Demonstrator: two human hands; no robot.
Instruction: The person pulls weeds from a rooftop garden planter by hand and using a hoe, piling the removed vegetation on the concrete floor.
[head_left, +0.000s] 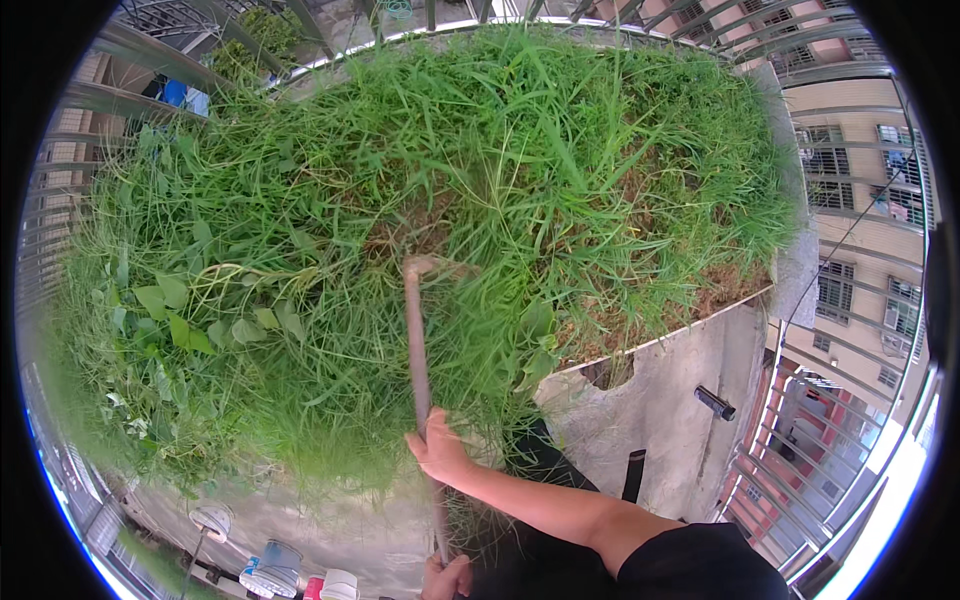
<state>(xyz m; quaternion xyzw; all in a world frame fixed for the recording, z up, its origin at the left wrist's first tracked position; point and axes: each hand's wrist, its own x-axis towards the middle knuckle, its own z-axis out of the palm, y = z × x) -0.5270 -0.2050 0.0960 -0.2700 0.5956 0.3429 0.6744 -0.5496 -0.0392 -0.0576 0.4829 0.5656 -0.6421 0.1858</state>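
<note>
My right hand (444, 450) is wrapped around the middle of the long wooden handle of a hoe (418, 337). My left hand (445, 576) grips the same handle lower down, at the bottom edge of the view. The hoe's head (439, 266), blurred and partly behind grass blades, lies over a raised bed of tall green grass (540, 180). Brown soil (416, 229) shows just beyond the head. Broad-leaved vines (172, 292) grow among the grass to the left.
Metal railings (862, 180) surround the bed. Its thin edge (675, 334) borders a concrete floor (622, 412), where a dark cylindrical object (714, 403) lies. White and blue buckets (274, 566) stand at the lower left. A stone slab (791, 195) runs along the right side.
</note>
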